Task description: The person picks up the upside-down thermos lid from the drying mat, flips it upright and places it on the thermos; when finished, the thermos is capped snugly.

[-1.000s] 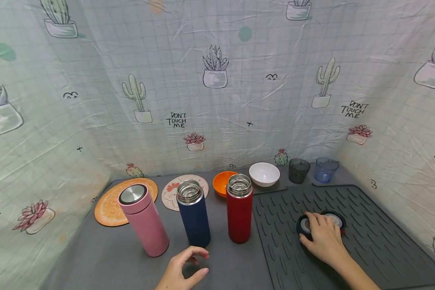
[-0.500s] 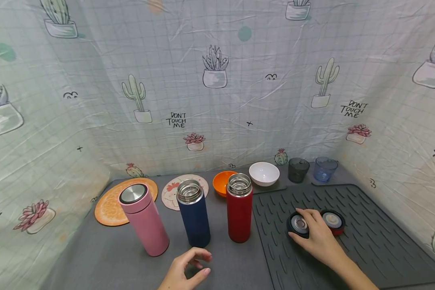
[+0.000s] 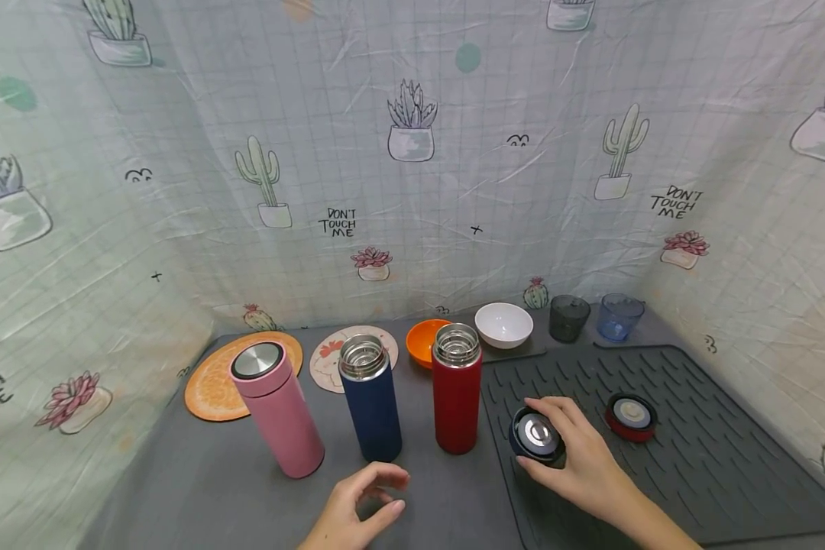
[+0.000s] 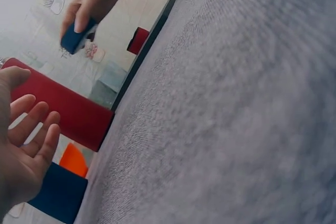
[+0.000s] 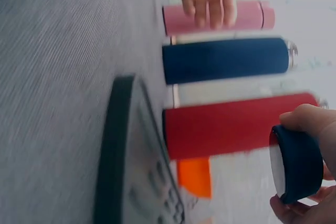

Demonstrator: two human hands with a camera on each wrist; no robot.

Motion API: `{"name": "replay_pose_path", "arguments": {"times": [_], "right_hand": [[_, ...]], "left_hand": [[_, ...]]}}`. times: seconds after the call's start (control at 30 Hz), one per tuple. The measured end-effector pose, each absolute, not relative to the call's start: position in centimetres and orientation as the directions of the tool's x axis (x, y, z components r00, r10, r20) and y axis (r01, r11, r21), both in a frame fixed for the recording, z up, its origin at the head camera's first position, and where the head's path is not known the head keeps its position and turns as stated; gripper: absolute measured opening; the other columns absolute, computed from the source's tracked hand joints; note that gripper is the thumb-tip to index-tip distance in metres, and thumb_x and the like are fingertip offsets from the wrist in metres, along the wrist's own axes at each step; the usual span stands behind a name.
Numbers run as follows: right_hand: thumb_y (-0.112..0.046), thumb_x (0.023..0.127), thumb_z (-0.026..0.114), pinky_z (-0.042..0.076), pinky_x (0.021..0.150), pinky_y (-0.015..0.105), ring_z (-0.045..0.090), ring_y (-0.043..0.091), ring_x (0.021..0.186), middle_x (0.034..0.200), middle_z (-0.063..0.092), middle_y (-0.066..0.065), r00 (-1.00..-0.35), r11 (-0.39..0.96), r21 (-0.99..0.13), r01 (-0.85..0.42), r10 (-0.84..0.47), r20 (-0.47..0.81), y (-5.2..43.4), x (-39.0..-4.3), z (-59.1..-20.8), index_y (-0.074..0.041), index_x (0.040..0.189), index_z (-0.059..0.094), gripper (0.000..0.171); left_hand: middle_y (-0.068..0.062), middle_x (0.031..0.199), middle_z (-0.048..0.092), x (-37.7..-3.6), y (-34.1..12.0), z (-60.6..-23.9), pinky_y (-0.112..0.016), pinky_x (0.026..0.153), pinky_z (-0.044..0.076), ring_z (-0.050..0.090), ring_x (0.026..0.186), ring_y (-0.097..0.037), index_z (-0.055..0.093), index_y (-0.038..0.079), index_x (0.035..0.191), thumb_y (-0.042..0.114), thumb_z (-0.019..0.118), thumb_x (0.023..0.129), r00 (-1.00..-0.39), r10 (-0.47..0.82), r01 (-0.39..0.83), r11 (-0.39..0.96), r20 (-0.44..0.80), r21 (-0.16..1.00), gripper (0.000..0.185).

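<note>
My right hand [image 3: 584,462] grips a dark blue bottle lid [image 3: 536,435] by its sides, between thumb and fingers. A silver round part shows on the lid's upward face. In both wrist views the lid [image 5: 302,163] hangs above the black ridged mat [image 3: 722,473]. My left hand [image 3: 357,504] has loosely bent fingers with nothing between them, just in front of the blue bottle [image 3: 373,412]. That bottle stands uncapped, its steel neck showing. Right of it stands a red bottle [image 3: 457,405], also uncapped. A red lid [image 3: 631,417] lies on the mat beyond my right hand.
A pink bottle [image 3: 285,420] with a silver-topped cap stands at the left. Behind are an orange-slice placemat [image 3: 213,389], a round patterned mat [image 3: 323,370], an orange bowl [image 3: 418,344], a white bowl [image 3: 503,325], a dark cup [image 3: 567,318] and a blue cup [image 3: 619,316].
The right hand has moved left with the blue lid, lifting it from beside the red lid, which stays on the mat. The left hand has shifted slightly right.
</note>
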State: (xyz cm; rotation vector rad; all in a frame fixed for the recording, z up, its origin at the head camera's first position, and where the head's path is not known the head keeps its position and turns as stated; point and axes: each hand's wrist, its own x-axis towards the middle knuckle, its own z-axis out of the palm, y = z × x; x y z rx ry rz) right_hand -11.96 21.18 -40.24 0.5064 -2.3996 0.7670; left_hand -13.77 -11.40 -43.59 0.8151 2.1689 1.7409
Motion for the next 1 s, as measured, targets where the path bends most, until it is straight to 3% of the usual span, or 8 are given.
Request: {"name": "replay_pose_path", "arguments": {"times": [0.17, 0.47, 0.7, 0.87, 1.0], "right_hand": [[-0.015, 0.058, 0.085, 0.041, 0.080, 0.012, 0.050, 0.009, 0.097, 0.116, 0.047, -0.006, -0.731, 0.668, -0.429, -0.608, -0.259, 0.632, 19.4, -11.5, -39.3, -0.016, 0.127, 0.051, 0.077], [-0.028, 0.067, 0.082, 0.049, 0.080, 0.028, 0.049, 0.011, 0.100, 0.119, 0.045, -0.005, -0.691, 0.548, -0.452, -0.704, -0.381, 0.614, 15.6, -11.6, -38.8, -0.019, 0.131, 0.046, 0.073], [-0.029, 0.072, 0.079, 0.048, 0.084, 0.029, 0.047, 0.014, 0.104, 0.121, 0.044, 0.000, -0.634, 0.439, -0.462, -0.771, -0.460, 0.621, 12.8, -12.2, -38.6, -0.014, 0.131, 0.045, 0.070], [-0.026, 0.073, 0.078, 0.047, 0.085, 0.026, 0.045, 0.016, 0.105, 0.120, 0.044, 0.004, -0.566, 0.379, -0.422, -0.823, -0.496, 0.659, 11.4, -12.4, -38.8, -0.009, 0.132, 0.043, 0.071], [-0.026, 0.072, 0.078, 0.046, 0.086, 0.025, 0.045, 0.015, 0.105, 0.120, 0.043, 0.004, -0.557, 0.366, -0.421, -0.830, -0.493, 0.668, 10.6, -12.6, -39.1, -0.010, 0.133, 0.042, 0.072]], "left_hand": [[-0.023, 0.112, 0.056, -13.7, -11.1, -42.9, -0.033, 0.079, 0.050, 0.057, 0.101, -0.028, 0.052, -0.004, 0.118, 0.008, 0.055, 0.092, -0.790, 0.581, 0.307, 0.099, 0.196, 0.946, 0.029], [-0.007, 0.112, 0.062, -14.5, -9.3, -40.5, -0.029, 0.084, 0.048, 0.060, 0.099, -0.022, 0.055, 0.013, 0.123, 0.017, 0.052, 0.094, -0.784, 0.600, 0.305, 0.147, 0.160, 0.941, 0.029], [-0.006, 0.107, 0.064, -15.0, -8.3, -38.9, -0.023, 0.080, 0.047, 0.061, 0.092, -0.010, 0.056, 0.004, 0.120, 0.026, 0.055, 0.092, -0.802, 0.589, 0.265, 0.201, 0.100, 0.943, 0.036], [-0.005, 0.095, 0.064, -14.9, -8.1, -38.9, -0.023, 0.072, 0.049, 0.063, 0.081, -0.011, 0.059, -0.001, 0.110, 0.022, 0.056, 0.091, -0.798, 0.594, 0.207, 0.113, 0.101, 0.972, 0.031], [-0.005, 0.090, 0.065, -14.8, -8.4, -39.0, -0.023, 0.069, 0.050, 0.063, 0.076, -0.012, 0.058, -0.005, 0.108, 0.020, 0.058, 0.090, -0.807, 0.583, 0.141, 0.042, 0.090, 0.989, 0.031]]}}
